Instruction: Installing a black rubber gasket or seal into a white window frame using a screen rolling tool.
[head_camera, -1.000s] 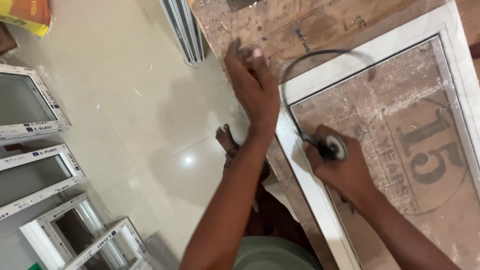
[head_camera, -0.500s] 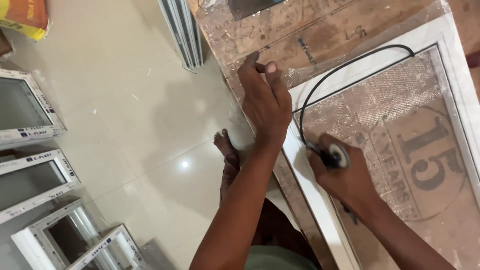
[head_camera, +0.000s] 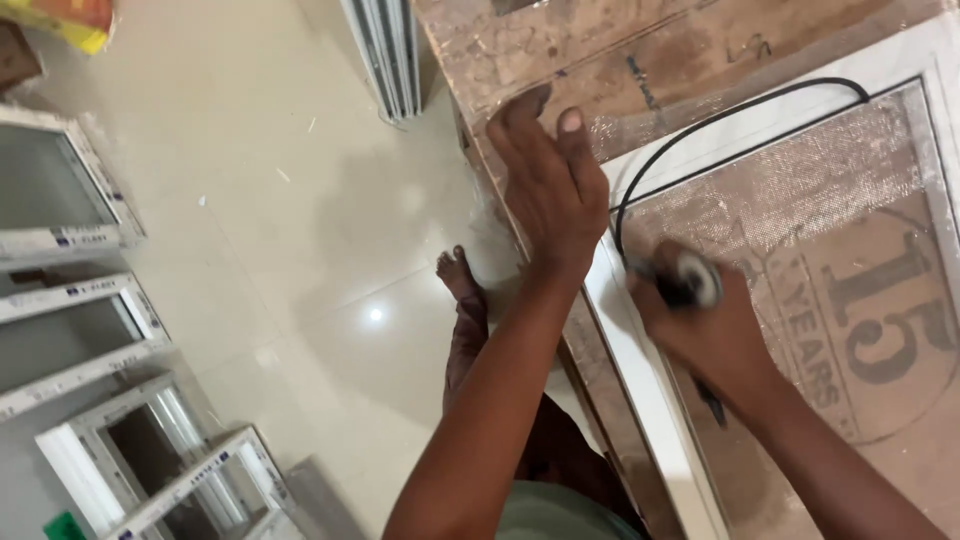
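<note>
My left hand (head_camera: 545, 185) lies flat, fingers apart, on the mesh at the corner of a white window frame (head_camera: 650, 400) on a worn wooden table (head_camera: 600, 60). My right hand (head_camera: 700, 335) is closed on a small roller tool (head_camera: 690, 280) with a round wheel, pressed at the frame's left inner edge. A black rubber cord (head_camera: 720, 120) loops from the roller up and across the frame's top. Translucent mesh (head_camera: 800, 190) covers the frame opening.
Several white window frames (head_camera: 70, 300) lie on the glossy tiled floor (head_camera: 250, 130) at left. A bundle of white profiles (head_camera: 385, 50) leans by the table's end. My bare foot (head_camera: 462, 290) stands beside the table. A yellow bag (head_camera: 60, 20) sits top left.
The view has shifted slightly. My left hand has slid further along the frame corner, and my right hand has kept the roller at the frame's left edge while the cord loop has spread wider.
</note>
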